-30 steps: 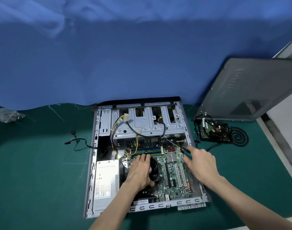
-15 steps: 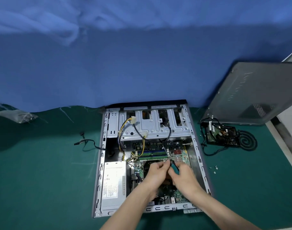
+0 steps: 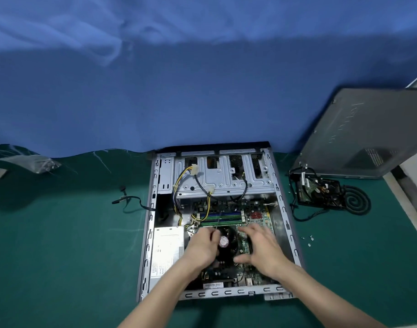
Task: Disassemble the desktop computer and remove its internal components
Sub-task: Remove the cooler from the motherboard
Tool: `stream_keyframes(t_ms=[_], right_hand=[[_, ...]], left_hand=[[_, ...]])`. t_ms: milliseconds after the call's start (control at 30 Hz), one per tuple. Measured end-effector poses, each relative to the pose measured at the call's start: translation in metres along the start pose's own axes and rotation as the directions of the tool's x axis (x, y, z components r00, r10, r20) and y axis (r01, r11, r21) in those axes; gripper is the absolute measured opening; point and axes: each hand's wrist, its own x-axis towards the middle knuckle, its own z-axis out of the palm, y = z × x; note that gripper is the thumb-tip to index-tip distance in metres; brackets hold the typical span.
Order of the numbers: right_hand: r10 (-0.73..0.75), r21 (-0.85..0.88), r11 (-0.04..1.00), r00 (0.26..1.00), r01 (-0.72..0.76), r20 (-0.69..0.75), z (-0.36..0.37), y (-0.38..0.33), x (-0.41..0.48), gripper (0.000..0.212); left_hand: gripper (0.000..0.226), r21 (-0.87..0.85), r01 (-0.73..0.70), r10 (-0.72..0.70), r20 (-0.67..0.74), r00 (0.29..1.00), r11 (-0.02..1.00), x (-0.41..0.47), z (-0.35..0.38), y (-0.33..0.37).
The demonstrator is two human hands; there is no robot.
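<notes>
The open desktop case (image 3: pixel 146 235) lies flat on the green mat. Inside are the motherboard (image 3: pixel 259 215), a black CPU fan (image 3: pixel 227 243), green memory sticks (image 3: pixel 220 217), a silver power supply (image 3: pixel 166 249) and a metal drive cage (image 3: pixel 223 179). My left hand (image 3: pixel 201 248) sits at the fan's left edge and grips a screwdriver (image 3: pixel 218 217), whose thin shaft points up over the memory sticks. My right hand (image 3: pixel 260 248) hovers over the board to the right of the fan with fingers spread, holding nothing.
A grey side panel (image 3: pixel 368 138) leans against the blue backdrop at the right. A removed part with black cables (image 3: pixel 318 189) lies beside the case, with loose screws (image 3: pixel 308 240) nearby. A loose cable (image 3: pixel 129 201) and a plastic bag (image 3: pixel 34 163) lie to the left.
The screwdriver has passed from my right hand to my left. My right hand let go, opened and drew back to the right of the fan.
</notes>
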Motion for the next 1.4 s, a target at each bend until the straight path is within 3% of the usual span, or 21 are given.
stream_keyframes(t_ms=[133,300,433,533,800,933,1000,1067,1133,1200,1233,1300,1367,1400], right_hand=[[-0.213,-0.249,0.946,0.977,0.206,0.002,0.025,-0.020,0.022,0.098],[-0.199,-0.279,0.934,0.974,0.223,0.113,0.050,-0.037,0.039,0.077],[-0.148,-0.168,0.970,0.974,0.176,0.170,0.058,-0.043,0.044,0.057],[-0.183,-0.043,0.981,0.979,0.187,0.094,0.055,-0.038,0.043,0.010],[-0.102,0.359,0.923,0.987,0.139,-0.120,0.048,-0.034,0.041,0.025],[0.071,0.528,0.846,0.966,0.072,-0.247,0.042,-0.034,0.042,0.026],[0.097,0.487,0.871,0.950,0.064,-0.297,0.037,-0.032,0.047,0.009],[0.104,0.421,0.906,0.945,0.038,-0.310,0.035,-0.031,0.049,0.023],[0.106,0.438,0.898,0.949,0.037,-0.297,0.033,-0.033,0.049,0.011],[0.108,0.386,0.922,0.951,0.013,-0.289,0.035,-0.031,0.049,0.037],[0.047,0.294,0.955,0.957,0.041,-0.285,0.037,-0.030,0.048,0.038],[-0.101,0.031,0.993,0.954,0.114,-0.281,0.038,-0.028,0.044,0.009],[-0.219,-0.216,0.962,0.945,0.167,-0.243,0.044,-0.022,0.045,0.038],[-0.241,-0.258,0.949,0.944,0.180,-0.227,0.045,-0.019,0.046,0.048]], left_hand=[[0.026,0.409,-0.088,0.154,-0.132,0.979,0.908,-0.005,-0.024,-0.004],[0.015,0.643,-0.011,0.194,-0.215,0.957,0.766,-0.017,-0.037,-0.007],[0.019,0.726,0.087,0.164,-0.267,0.950,0.683,-0.015,-0.040,-0.001],[0.018,0.736,0.113,0.120,-0.256,0.959,0.667,-0.011,-0.045,0.000],[0.021,0.793,0.023,0.183,-0.168,0.969,0.609,-0.002,-0.048,0.003],[0.018,0.809,0.025,0.176,-0.158,0.972,0.587,-0.002,-0.043,0.001],[0.017,0.810,0.029,0.174,-0.160,0.972,0.586,-0.002,-0.042,0.000],[0.015,0.813,0.030,0.173,-0.160,0.972,0.582,-0.001,-0.041,-0.001],[0.015,0.814,0.032,0.172,-0.161,0.972,0.580,-0.001,-0.039,-0.001],[0.017,0.821,0.036,0.171,-0.162,0.972,0.570,-0.001,-0.038,-0.001],[0.019,0.827,0.037,0.174,-0.162,0.971,0.562,-0.001,-0.037,-0.001],[0.023,0.836,0.035,0.184,-0.160,0.970,0.547,0.000,-0.036,0.001],[0.026,0.846,0.029,0.191,-0.153,0.970,0.532,0.000,-0.035,0.002],[0.026,0.852,0.025,0.195,-0.148,0.969,0.523,0.000,-0.034,0.002]])
